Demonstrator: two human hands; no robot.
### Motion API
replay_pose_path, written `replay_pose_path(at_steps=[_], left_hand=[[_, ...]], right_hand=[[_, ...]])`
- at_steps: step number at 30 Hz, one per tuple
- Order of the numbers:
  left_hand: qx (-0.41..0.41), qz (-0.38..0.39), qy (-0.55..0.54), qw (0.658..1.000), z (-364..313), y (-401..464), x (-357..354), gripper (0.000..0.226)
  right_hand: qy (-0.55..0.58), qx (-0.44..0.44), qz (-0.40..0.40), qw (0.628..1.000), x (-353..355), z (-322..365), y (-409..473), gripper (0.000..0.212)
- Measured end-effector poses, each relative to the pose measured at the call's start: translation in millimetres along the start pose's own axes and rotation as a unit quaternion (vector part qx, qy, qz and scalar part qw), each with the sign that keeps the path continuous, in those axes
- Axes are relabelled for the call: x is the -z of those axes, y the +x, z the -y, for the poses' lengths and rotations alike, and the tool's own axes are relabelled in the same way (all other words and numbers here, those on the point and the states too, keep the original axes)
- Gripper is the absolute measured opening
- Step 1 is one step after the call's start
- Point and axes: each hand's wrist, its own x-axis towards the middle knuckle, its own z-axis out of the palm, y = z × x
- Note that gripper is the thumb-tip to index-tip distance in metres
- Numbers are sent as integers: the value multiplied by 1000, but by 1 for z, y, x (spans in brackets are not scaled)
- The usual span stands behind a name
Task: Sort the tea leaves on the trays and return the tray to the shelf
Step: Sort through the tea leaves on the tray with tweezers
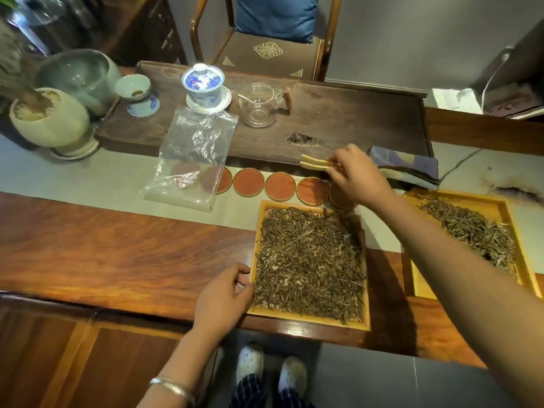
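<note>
Left hand [221, 295] curled low; right hand [357, 175] pinching, arm outstretched.

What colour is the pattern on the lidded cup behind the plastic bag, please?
Blue on white; the lidded cup shows best in the head view.
</note>
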Motion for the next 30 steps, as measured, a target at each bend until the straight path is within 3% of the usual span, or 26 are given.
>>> replay_pose_path(at_steps=[10,15,19,22,25,30], left_hand=[[16,55,-35,998,-5,9,8,27],[17,68,-24,997,-9,14,12,32],[9,83,-13,996,-10,14,14,39],[4,89,-6,996,-11,15,15,38],[-4,80,2,997,-13,14,16,29],[-15,11,4,1000,-27,17,12,11]], right_hand=[[4,10,19,1000,-37,-18,64,22],[42,2,18,999,-25,-16,56,38],[85,-50,-113,989,-3,-7,7,30],[62,-73,-86,992,5,-5,-56,34],[71,-140,-47,987,0,-12,-127,24],[123,-243,-13,962,-26,-14,-206,25]])
